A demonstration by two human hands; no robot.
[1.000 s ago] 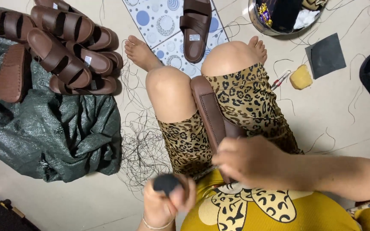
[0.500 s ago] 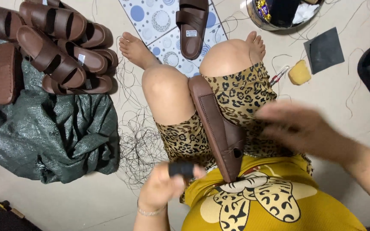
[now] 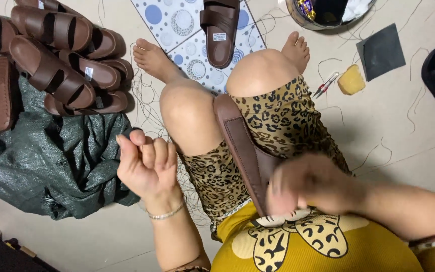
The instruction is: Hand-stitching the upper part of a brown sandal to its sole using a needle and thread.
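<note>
Between the person's knees a brown sandal (image 3: 242,151) lies wedged on its side, so the legs keep it steady. Her right hand (image 3: 308,184) is blurred at its near end; I cannot tell if it grips. Her left hand (image 3: 147,163), fingers curled shut, is lifted above the green sheet (image 3: 41,166), beside the sandal pile (image 3: 56,65).

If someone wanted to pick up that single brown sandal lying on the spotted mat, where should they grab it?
Probably by the two wide straps of the brown sandal, coming from above. It lies sole down on the spotted mat, so the straps arch up and leave room for fingers beneath, while the flat sole offers little edge.
</note>
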